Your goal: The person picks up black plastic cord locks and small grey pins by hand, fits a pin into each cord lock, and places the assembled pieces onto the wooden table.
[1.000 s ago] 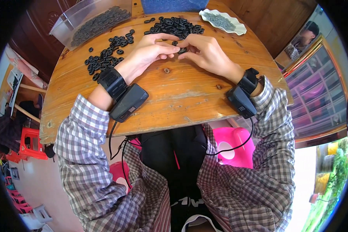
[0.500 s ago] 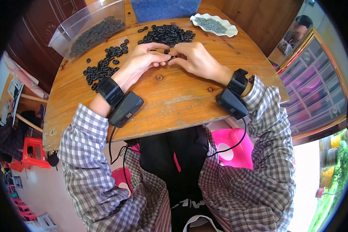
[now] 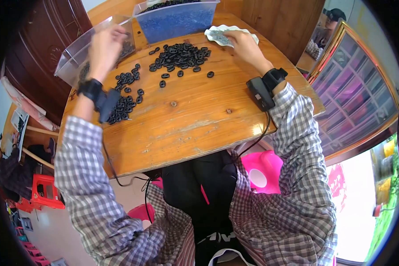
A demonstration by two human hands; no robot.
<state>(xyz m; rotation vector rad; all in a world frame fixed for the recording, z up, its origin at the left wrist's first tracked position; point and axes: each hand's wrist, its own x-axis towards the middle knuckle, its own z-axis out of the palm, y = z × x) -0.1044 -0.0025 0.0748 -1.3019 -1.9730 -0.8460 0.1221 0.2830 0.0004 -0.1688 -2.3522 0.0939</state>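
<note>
I sat in what was probably a home workroom: wooden counter (image 3: 186, 119), dark panelled door (image 3: 35, 48), plastic stools (image 3: 261, 170).

L hand (image 3: 105, 46) raised over clear plastic bin (image 3: 71, 62), R hand (image 3: 244, 44) on white dish (image 3: 217, 35), black rings (image 3: 181, 55) heaped betw. them on wooden table (image 3: 186, 119), blue bin (image 3: 175, 20) behind.

bright daylight | glare on table (image 3: 199, 128) edge | fisheye bending, dark rim

sleeves: wearing grey-white checked shirt | wrists: black strapped devices (image 3: 261, 91) trailing black cables | lap: wearing dark garment
</note>
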